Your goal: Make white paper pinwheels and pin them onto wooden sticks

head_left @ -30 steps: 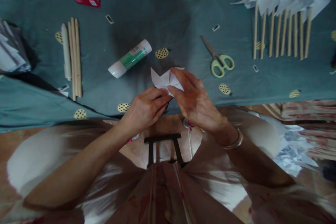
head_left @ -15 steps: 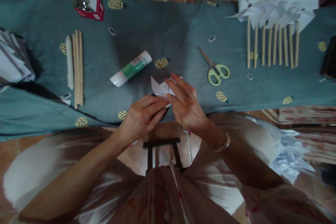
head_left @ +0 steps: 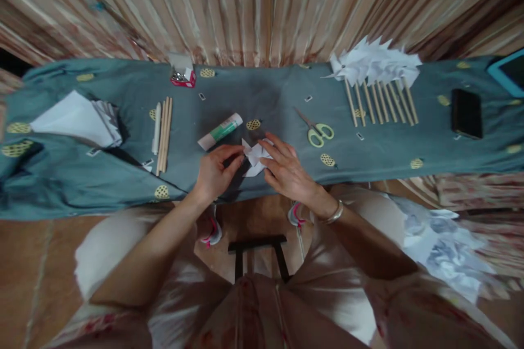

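A small white paper pinwheel [head_left: 254,157], its blades partly folded, is at the table's front edge between my hands. My left hand [head_left: 216,170] is closed in a pinch at the pinwheel's left corner, thumb against fingertips. From the right, my right hand [head_left: 289,168] grips the pinwheel, fingers across its upper side and thumb lower down; that part of the paper is hidden. Just beyond my left hand lies a glue stick [head_left: 221,131] with a green label. Scissors [head_left: 316,130] with light green handles lie beyond my right hand.
Wooden sticks [head_left: 164,133] and a white pen-like stick [head_left: 156,128] lie left. Behind them stands a red box [head_left: 183,78] of metal pieces. White paper sheets [head_left: 76,120] are stacked far left. Finished pinwheels [head_left: 376,62] on sticks, a phone [head_left: 467,113] and a blue-edged tablet [head_left: 510,73] are right.
My view has tilted up and widened, showing more curtain and table. My left hand has shifted from the pinwheel's lower edge to its left corner. My right hand stays on the paper.
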